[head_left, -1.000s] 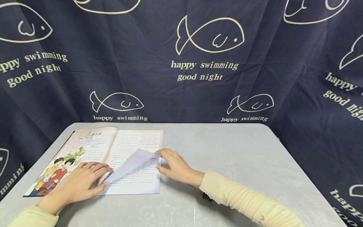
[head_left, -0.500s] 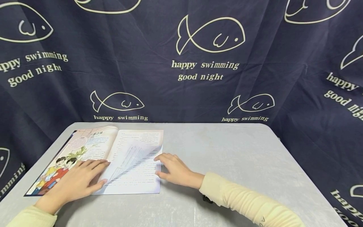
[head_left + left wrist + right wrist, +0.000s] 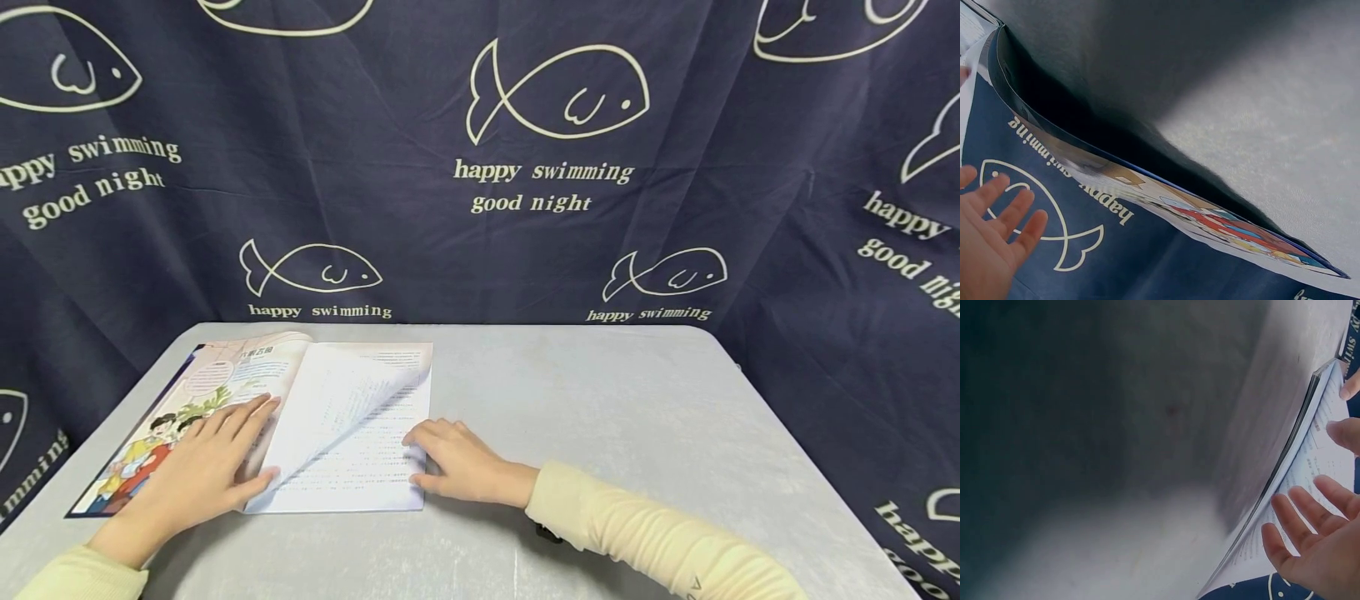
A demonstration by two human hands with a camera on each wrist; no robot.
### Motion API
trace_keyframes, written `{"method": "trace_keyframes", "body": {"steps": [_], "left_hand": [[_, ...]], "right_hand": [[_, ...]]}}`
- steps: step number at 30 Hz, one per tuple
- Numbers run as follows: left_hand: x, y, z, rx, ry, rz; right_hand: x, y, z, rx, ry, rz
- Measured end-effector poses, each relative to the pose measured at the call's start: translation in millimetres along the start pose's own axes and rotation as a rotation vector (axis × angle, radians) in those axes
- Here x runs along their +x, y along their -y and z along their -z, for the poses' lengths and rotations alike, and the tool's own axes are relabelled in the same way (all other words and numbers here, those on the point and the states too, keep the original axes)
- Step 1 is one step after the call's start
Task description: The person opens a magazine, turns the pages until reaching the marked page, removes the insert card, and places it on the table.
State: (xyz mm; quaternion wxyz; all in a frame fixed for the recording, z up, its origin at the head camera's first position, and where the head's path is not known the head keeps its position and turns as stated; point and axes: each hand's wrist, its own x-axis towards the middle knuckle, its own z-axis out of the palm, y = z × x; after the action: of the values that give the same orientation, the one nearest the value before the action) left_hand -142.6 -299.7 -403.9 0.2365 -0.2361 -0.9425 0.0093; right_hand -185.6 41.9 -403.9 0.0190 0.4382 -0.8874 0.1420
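A magazine lies spread on the table, its left page printed with drawn figures and its right page with text. One loose page arches over the right side, its near corner folded up and back. My left hand rests with extended fingers on the left page, thumb by the lower end of the fold. At the right edge, my right hand has its loosely bent fingertips over the text, apart from the curled page. In the right wrist view, that hand shows spread fingers holding nothing. The left wrist view shows relaxed left fingers.
The grey table extends right of the magazine. Behind it hangs a dark blue curtain with white fish outlines and lettering. A cream sleeve covers the right forearm, with a small black item under its cuff.
The turning page has left the right fingers and spread flatter across the right side. My right hand has come slightly nearer; my left fingers have slid away from the fold onto the left page.
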Motion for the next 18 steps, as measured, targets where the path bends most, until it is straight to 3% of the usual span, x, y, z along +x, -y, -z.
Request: {"method": "trace_keyframes", "body": {"steps": [11, 18], "left_hand": [[0.8, 1.1, -1.7, 0.005, -0.026, -0.044], [2.1, -0.4, -2.7, -0.002, -0.004, -0.083]], "right_hand": [[-1.6, 1.3, -2.3, -0.056, 0.074, 0.038], [-2.5, 1.1, -2.5, -0.055, 0.090, 0.039]]}}
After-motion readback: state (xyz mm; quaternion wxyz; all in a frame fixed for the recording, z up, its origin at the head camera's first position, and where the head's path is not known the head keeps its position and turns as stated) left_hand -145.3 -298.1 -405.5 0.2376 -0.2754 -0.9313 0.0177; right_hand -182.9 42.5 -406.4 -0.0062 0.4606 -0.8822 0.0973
